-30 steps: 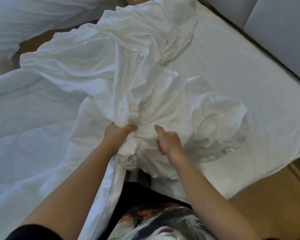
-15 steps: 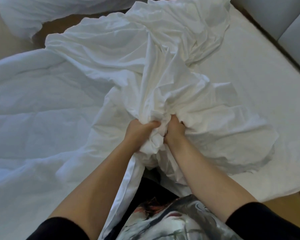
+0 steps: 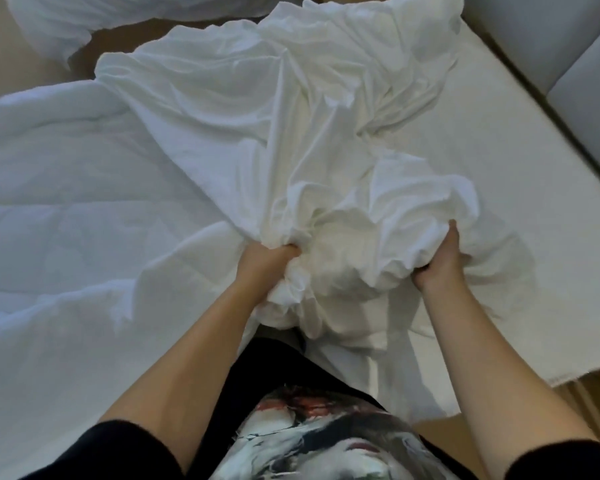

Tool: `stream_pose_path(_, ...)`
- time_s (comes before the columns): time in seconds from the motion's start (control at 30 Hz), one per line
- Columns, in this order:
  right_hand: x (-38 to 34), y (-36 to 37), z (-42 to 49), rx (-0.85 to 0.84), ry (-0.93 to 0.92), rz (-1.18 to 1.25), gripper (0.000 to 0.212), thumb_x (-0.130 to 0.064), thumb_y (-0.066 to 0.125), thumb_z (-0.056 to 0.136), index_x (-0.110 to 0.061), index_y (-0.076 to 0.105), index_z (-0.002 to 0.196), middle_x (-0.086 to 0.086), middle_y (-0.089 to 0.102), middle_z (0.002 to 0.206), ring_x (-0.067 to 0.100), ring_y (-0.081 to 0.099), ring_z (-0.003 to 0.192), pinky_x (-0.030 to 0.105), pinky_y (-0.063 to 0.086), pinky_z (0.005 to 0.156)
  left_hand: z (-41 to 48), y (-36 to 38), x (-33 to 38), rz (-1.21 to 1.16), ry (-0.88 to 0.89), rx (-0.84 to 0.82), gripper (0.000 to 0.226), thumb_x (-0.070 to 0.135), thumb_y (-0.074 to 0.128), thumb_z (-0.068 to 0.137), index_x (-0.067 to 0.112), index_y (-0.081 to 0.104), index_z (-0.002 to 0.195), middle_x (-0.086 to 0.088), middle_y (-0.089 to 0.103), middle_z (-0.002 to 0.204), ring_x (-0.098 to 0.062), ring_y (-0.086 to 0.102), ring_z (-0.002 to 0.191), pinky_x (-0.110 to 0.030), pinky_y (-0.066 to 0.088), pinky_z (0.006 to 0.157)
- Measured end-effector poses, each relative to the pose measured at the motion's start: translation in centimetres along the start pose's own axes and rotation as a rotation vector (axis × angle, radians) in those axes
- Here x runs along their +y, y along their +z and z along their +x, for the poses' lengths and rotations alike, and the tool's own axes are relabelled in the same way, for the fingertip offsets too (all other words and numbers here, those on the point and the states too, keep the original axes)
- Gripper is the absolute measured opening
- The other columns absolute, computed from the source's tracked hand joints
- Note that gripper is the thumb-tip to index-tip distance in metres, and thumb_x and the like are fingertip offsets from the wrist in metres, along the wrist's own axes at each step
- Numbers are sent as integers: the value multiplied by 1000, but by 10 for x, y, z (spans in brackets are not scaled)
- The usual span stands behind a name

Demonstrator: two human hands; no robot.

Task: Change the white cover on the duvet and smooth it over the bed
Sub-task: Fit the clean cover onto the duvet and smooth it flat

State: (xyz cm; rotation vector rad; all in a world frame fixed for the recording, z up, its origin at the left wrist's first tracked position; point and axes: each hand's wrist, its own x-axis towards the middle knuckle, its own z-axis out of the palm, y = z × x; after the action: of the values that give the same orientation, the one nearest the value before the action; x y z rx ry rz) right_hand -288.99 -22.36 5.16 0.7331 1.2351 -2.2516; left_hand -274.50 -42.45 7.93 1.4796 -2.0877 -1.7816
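1. Cover (image 3: pixel 326 140): white and crumpled, heaped on the bed (image 3: pixel 516 174). Long axis from the near edge away toward the far end, with the bulk directly ahead of the hands.
2. Near end gathered into a thick bunch at the bed's edge, close to the body.
3. Left hand (image 3: pixel 264 261) clamped on the bunch's left side, fingers buried in the folds. Right hand (image 3: pixel 440 265) gripping the right side, thumb up over the cloth. Set apart, with the bunch spanning the gap between them.
4. Duvet (image 3: pixel 66 202): bare, spread flat off to the left, overlapped by the cover's left edge. Nearer the left hand, well apart from the right.
5. Probably a matter of finding the cover's opening, then working leftward toward the duvet. Some risk of catching both layers in one grip.
6. Farther out: another white heap (image 3: pixel 59 26) on the tan floor at far left, and grey padded panels (image 3: pixel 551 46) beside the bed at right.
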Motion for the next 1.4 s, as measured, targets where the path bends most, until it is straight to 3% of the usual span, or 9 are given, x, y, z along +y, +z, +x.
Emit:
stream_pose_path(0.13, 42, 5, -33, -108, 54, -18, 69, -67, 43, 83, -25, 46, 138, -2, 63, 118, 18, 61, 100, 30, 51, 80, -5, 13, 0, -25, 7, 29, 19, 28, 74, 71, 28, 57, 77, 9, 64, 79, -10, 61, 76, -26, 48, 63)
stream_pose_path(0.27, 92, 38, -60, -176, 190, -248, 97, -61, 73, 56, -21, 42, 139, 3, 56, 133, 23, 55, 119, 43, 42, 105, -10, 13, 5, -53, -19, 11, 23, 31, 75, 68, 23, 60, 82, 3, 68, 83, -14, 64, 79, -29, 51, 68)
stream_pose_path(0.37, 92, 68, -44, -82, 318, -144, 69, -49, 66, 81, -17, 44, 138, 9, 56, 131, 28, 55, 118, 43, 42, 104, -16, 5, 6, -107, -37, -64, 25, 30, 75, 74, 22, 63, 95, 2, 70, 91, -14, 67, 84, -29, 53, 70)
stream_pose_path(0.47, 77, 105, -36, 53, 211, -161, 40, -26, 53, 94, -12, 51, 130, 10, 59, 126, 29, 58, 113, 36, 48, 95, -21, -9, 7, -204, -69, -119, 49, 41, 74, 75, 12, 63, 113, -4, 72, 100, -21, 69, 92, -37, 55, 82)
stream_pose_path(0.73, 8, 82, -52, -3, 145, 5, 17, -14, 51, 84, -14, 61, 97, 12, 64, 103, 29, 65, 92, 41, 55, 83, -13, -51, 19, 175, 85, 217, 55, 65, 64, 62, 12, 61, 74, 0, 64, 72, -16, 60, 69, -27, 40, 53)
stream_pose_path(0.87, 11, 28, -48, 93, 140, 58, 39, -17, 53, 87, -13, 60, 125, 11, 63, 123, 32, 61, 109, 46, 47, 97, -25, -81, -20, 272, -1, 286, 46, 63, 57, 56, 20, 55, 72, 10, 55, 67, -6, 50, 61, -24, 33, 49)
stream_pose_path(1.0, 64, 19, -70, 44, 252, -9, 47, -49, 58, 87, -24, 55, 127, 3, 62, 122, 27, 58, 109, 47, 45, 98, -30, -52, -38, 224, -28, 213, 57, 54, 55, 57, 18, 60, 100, 4, 57, 87, -16, 54, 74, -28, 41, 65)
stream_pose_path(1.2, 140, 25, -119, -101, 432, -260, 98, -59, 73, 49, -22, 47, 136, 3, 58, 130, 25, 56, 116, 44, 42, 104, -30, -46, -51, 109, -26, 183, 45, 46, 68, 68, 23, 56, 105, 11, 56, 87, -7, 52, 72, -21, 40, 59)
stream_pose_path(1.4, 154, 76, -76, -75, 469, -124, 68, -56, 66, 76, -17, 53, 130, 8, 62, 123, 29, 61, 107, 47, 49, 94, -19, -45, -75, -149, -72, 1, 37, 38, 66, 84, 20, 57, 116, 4, 63, 112, -12, 63, 95, -25, 49, 76)
